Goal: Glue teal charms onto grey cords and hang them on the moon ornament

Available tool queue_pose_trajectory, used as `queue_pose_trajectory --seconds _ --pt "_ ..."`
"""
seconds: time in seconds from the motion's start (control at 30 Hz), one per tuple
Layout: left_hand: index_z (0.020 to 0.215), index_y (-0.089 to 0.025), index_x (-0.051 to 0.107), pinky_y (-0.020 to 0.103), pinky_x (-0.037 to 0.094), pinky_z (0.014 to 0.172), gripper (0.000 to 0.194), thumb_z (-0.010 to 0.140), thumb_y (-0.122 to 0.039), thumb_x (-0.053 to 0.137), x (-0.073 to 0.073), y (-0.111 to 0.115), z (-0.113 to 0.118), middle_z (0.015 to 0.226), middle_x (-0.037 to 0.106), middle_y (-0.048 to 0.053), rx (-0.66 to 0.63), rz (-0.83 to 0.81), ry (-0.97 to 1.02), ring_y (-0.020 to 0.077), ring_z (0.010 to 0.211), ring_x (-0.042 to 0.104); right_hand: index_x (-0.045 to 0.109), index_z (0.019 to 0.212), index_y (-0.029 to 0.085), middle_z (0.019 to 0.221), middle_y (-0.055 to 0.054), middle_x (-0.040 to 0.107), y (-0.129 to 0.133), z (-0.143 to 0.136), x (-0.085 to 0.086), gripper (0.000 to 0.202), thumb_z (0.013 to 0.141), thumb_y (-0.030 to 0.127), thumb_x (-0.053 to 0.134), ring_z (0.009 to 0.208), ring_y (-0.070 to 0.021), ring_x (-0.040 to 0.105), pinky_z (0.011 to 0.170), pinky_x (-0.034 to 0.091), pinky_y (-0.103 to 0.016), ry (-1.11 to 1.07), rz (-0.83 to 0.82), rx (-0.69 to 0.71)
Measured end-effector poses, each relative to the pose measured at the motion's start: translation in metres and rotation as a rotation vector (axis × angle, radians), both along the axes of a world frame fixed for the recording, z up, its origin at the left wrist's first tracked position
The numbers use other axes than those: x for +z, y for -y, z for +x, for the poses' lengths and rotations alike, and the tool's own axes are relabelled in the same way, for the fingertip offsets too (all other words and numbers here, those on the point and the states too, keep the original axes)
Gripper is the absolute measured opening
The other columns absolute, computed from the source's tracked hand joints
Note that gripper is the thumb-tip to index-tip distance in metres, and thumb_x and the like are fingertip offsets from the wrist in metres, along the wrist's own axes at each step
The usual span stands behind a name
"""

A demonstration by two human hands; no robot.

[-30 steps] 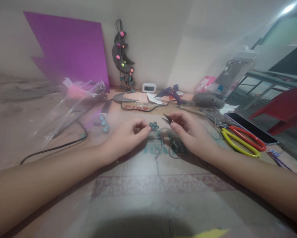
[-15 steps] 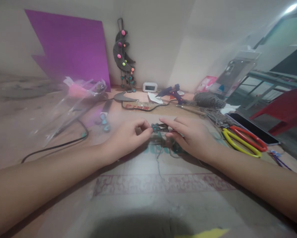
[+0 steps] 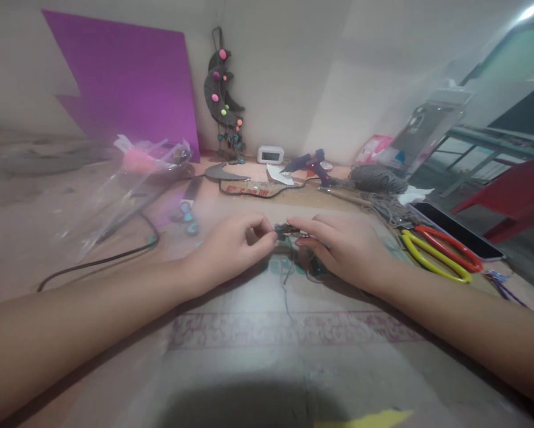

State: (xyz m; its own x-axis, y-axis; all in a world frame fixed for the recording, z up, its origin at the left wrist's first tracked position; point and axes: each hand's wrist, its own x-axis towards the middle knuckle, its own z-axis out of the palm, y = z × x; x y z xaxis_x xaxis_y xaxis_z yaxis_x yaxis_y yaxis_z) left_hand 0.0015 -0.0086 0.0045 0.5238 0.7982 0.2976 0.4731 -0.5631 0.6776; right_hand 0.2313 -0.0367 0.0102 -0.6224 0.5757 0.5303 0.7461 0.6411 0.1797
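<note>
My left hand (image 3: pixel 235 246) is at the middle of the table, thumb and forefinger pinching a small dark teal piece (image 3: pixel 279 230) that looks knotted or beaded; its details are blurred. Facing it, my right hand (image 3: pixel 345 245) grips small thread snips (image 3: pixel 296 230), whose blades point left and touch or overlap the piece. The blades look nearly closed. Below the hands, a thin thread (image 3: pixel 287 300) trails over the printed table sheet (image 3: pixel 249 362).
Scissors with red and yellow handles (image 3: pixel 465 276), a phone (image 3: pixel 458 230) and grey yarn (image 3: pixel 376 179) are on the right. Behind lie a glue gun (image 3: pixel 314 163), a small clock (image 3: pixel 270 155) and a grey crescent (image 3: pixel 226 173). Blue hearts (image 3: pixel 188 220) and a plastic bag (image 3: pixel 137 166) are left.
The snips' blades, spread apart before, have come together at the teal piece. Both hands stay almost in the same place.
</note>
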Motion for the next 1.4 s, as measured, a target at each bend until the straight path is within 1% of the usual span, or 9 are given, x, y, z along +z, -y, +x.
queue_pose_trajectory --seconds 0.47,0.77,0.83,0.93,1.03,1.1,1.27,1.4 --pt "0.076 -0.018 0.059 0.026 0.042 0.066 0.015 0.086 -0.027 0.052 -0.0004 0.0014 -0.0008 0.073 0.064 -0.002 -0.005 0.083 -0.028 0.0137 0.070 0.057 0.066 0.117 0.018 0.077 -0.003 0.069 0.0008 0.0000 -0.0009 0.028 0.098 0.029 0.050 0.066 -0.0156 0.061 0.059 0.038 -0.027 -0.006 -0.011 -0.017" --pt "0.076 -0.019 0.058 0.027 0.042 0.067 0.017 0.087 -0.028 0.051 0.0011 0.0032 -0.0002 0.074 0.065 -0.002 -0.005 0.053 -0.032 0.0148 0.070 0.058 0.068 0.116 0.019 0.075 -0.003 0.070 0.0023 -0.0008 0.0010 0.028 0.098 0.028 0.049 0.062 -0.0146 0.062 0.056 0.038 -0.026 0.007 -0.016 -0.017" --pt "0.076 -0.019 0.058 0.026 0.042 0.066 0.017 0.087 -0.029 0.051 0.0016 0.0031 0.0001 0.073 0.065 -0.002 0.005 0.031 -0.027 0.0145 0.069 0.058 0.067 0.117 0.018 0.079 -0.005 0.072 0.0027 -0.0015 0.0011 0.028 0.098 0.029 0.049 0.065 -0.0162 0.064 0.057 0.041 -0.027 -0.012 -0.020 -0.019" --pt "0.076 -0.019 0.058 0.026 0.042 0.065 0.017 0.087 -0.029 0.051 0.0016 0.0020 -0.0002 0.071 0.064 -0.003 0.012 -0.012 -0.003 0.0141 0.067 0.057 0.065 0.120 0.016 0.093 -0.009 0.074 0.0028 -0.0018 0.0010 0.031 0.097 0.031 0.051 0.074 -0.0190 0.067 0.063 0.045 -0.028 -0.063 -0.036 -0.022" --pt "0.077 -0.019 0.059 0.027 0.043 0.065 0.016 0.086 -0.028 0.050 0.0010 0.0005 -0.0008 0.072 0.064 -0.002 0.027 -0.032 0.023 0.0150 0.069 0.057 0.063 0.121 0.017 0.100 -0.008 0.074 0.0018 -0.0005 0.0006 0.030 0.096 0.029 0.052 0.080 -0.0191 0.068 0.068 0.048 -0.029 -0.101 -0.064 -0.022" --pt "0.077 -0.019 0.059 0.027 0.043 0.066 0.016 0.086 -0.028 0.050 0.0006 -0.0001 -0.0010 0.074 0.065 -0.002 0.034 -0.041 0.036 0.0154 0.070 0.058 0.064 0.120 0.018 0.098 -0.008 0.074 0.0006 0.0007 0.0003 0.029 0.097 0.029 0.051 0.081 -0.0186 0.067 0.070 0.048 -0.029 -0.111 -0.080 -0.023" --pt "0.077 -0.019 0.059 0.027 0.044 0.066 0.017 0.086 -0.030 0.050 -0.0004 0.0002 -0.0010 0.073 0.064 -0.002 0.027 -0.058 0.055 0.0153 0.069 0.058 0.066 0.118 0.020 0.083 -0.005 0.072 -0.0013 0.0018 0.0000 0.028 0.098 0.029 0.048 0.073 -0.0169 0.064 0.065 0.045 -0.027 -0.085 -0.082 -0.018" --pt "0.078 -0.019 0.060 0.027 0.044 0.066 0.017 0.087 -0.031 0.050 -0.0019 0.0003 -0.0012 0.074 0.065 -0.002 0.021 -0.056 0.049 0.0153 0.070 0.058 0.067 0.116 0.019 0.083 -0.005 0.072 -0.0014 0.0014 -0.0007 0.027 0.097 0.027 0.050 0.072 -0.0164 0.064 0.065 0.045 -0.027 -0.086 -0.055 -0.005"
